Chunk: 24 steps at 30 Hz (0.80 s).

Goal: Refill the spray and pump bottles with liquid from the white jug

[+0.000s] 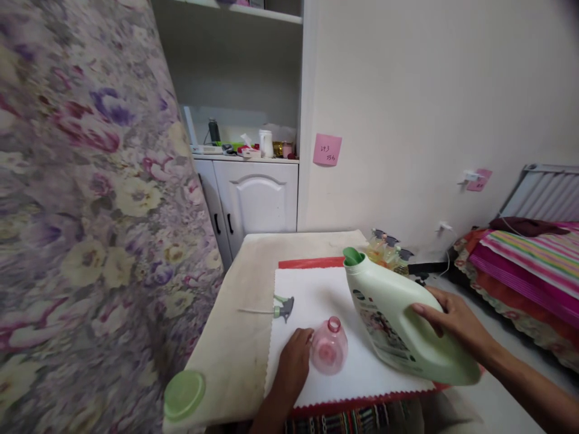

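My right hand (452, 313) grips a large pale green detergent jug (398, 319) by its handle. The jug is tilted, and its uncapped mouth with a green spout points up and left, above the white sheet. A small, translucent pink spray bottle (329, 349) stands upright with its neck open. At that bottle's left side is my left hand (295, 355), with fingers curled and fingertips against it; their full grip is partly hidden. A grey and green spray trigger head (284, 308) with its tube lies left of the bottle.
A white sheet (307, 289) with red edging lies on the beige-covered table (226, 349). A round green cap (184, 395) rests at the table's left front corner. Several yellowish spray bottles (389, 253) stand at the back right. A floral curtain (99, 211) hangs on the left.
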{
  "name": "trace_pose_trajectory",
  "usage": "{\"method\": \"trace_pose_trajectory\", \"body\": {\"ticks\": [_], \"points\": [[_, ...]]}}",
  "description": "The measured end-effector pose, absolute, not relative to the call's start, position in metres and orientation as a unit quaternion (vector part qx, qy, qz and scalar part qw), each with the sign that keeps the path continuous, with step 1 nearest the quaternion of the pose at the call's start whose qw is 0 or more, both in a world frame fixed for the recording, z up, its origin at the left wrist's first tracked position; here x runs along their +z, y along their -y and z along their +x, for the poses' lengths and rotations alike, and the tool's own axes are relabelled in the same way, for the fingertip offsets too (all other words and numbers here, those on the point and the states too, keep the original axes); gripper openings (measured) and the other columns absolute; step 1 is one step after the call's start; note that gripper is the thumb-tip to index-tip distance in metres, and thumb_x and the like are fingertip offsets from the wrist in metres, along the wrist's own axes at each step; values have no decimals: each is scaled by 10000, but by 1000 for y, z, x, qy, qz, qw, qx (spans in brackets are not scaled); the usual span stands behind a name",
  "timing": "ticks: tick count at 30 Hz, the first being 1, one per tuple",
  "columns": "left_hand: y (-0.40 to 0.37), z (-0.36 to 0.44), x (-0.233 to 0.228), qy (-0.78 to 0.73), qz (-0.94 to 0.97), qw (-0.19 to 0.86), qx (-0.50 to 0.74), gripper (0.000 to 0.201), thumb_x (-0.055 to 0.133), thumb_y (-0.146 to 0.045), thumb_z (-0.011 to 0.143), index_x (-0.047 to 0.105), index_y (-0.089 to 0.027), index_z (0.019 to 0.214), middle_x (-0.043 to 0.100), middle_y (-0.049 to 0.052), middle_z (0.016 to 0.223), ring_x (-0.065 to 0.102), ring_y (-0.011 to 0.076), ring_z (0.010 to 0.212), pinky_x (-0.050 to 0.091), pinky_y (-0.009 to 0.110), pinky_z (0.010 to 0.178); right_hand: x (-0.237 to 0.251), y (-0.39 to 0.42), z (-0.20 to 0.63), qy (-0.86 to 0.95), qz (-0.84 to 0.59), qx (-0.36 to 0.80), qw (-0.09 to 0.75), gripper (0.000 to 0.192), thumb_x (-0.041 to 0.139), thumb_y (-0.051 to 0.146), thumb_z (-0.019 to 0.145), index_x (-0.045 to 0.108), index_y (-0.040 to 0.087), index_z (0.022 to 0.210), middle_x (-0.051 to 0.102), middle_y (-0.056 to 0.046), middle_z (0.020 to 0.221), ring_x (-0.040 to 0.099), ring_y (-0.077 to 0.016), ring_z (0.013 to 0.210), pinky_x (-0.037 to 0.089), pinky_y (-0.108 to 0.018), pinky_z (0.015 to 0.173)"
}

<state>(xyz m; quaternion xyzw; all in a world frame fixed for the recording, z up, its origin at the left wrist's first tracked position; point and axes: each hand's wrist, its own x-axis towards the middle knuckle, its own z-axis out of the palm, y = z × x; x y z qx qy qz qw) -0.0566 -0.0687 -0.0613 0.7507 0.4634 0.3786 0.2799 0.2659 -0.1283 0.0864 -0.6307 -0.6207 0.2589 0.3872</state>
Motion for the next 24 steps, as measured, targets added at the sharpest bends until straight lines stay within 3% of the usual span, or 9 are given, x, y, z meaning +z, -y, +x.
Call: {"method": "trace_pose_trajectory", "body": {"ticks": [4, 7, 10, 13, 16, 21, 24], "points": [[68, -56, -58, -462, 751, 260, 394, 297, 368, -243, 902, 645, -179, 989, 672, 95, 929, 625, 218, 890, 500, 362, 827, 97, 146, 272, 636, -636, 275, 338, 322, 637, 517, 750, 590, 198, 753, 535, 29, 611, 496, -131, 512, 376, -207, 409], [67, -56, -55, -457, 747, 251, 412, 298, 375, -244, 903, 644, -178, 1013, 680, 105, 963, 632, 221, 921, 504, 376, 860, 102, 153, 277, 657, -632, 275, 306, 366, 631, 502, 766, 622, 217, 995, 638, -10, 759, 574, -166, 589, 429, -213, 419], [68, -56, -49, -447, 734, 263, 439, 279, 404, -235, 895, 646, -184, 1023, 682, 98, 978, 638, 216, 930, 511, 366, 862, 108, 156, 282, 697, -611, 247, 284, 560, 674, 452, 752, 549, 264, 1265, 701, -57, 1045, 666, -235, 838, 548, -258, 630], [71, -54, -39, -428, 720, 294, 460, 259, 438, -228, 887, 643, -201, 1043, 679, 81, 1008, 637, 207, 957, 509, 354, 874, 115, 159, 286, 727, -596, 225, 257, 566, 703, 419, 736, 576, 313, 1277, 658, -45, 1239, 637, -286, 1067, 534, -307, 868], [75, -52, -27, -407, 711, 321, 476, 250, 459, -244, 890, 641, -210, 1058, 678, 73, 1047, 625, 206, 1011, 489, 360, 917, 122, 162, 289, 740, -597, 220, 217, 543, 693, 404, 753, 577, 343, 1280, 634, -29, 1284, 635, -298, 1090, 528, -331, 899], [81, -47, -8, -382, 699, 367, 481, 247, 512, -315, 887, 637, -219, 1077, 671, 74, 1103, 601, 213, 1072, 465, 364, 954, 134, 164, 286, 756, -602, 213, 146, 599, 699, 414, 739, 541, 358, 1314, 694, -36, 1184, 692, -329, 935, 572, -371, 774], [84, -42, -2, -382, 690, 396, 470, 302, 598, -340, 833, 626, -232, 1114, 650, 79, 1170, 579, 235, 1121, 440, 387, 992, 144, 163, 278, 766, -598, 207, 114, 581, 677, 438, 760, 537, 356, 1318, 670, -34, 1226, 671, -337, 993, 553, -347, 813]]}}
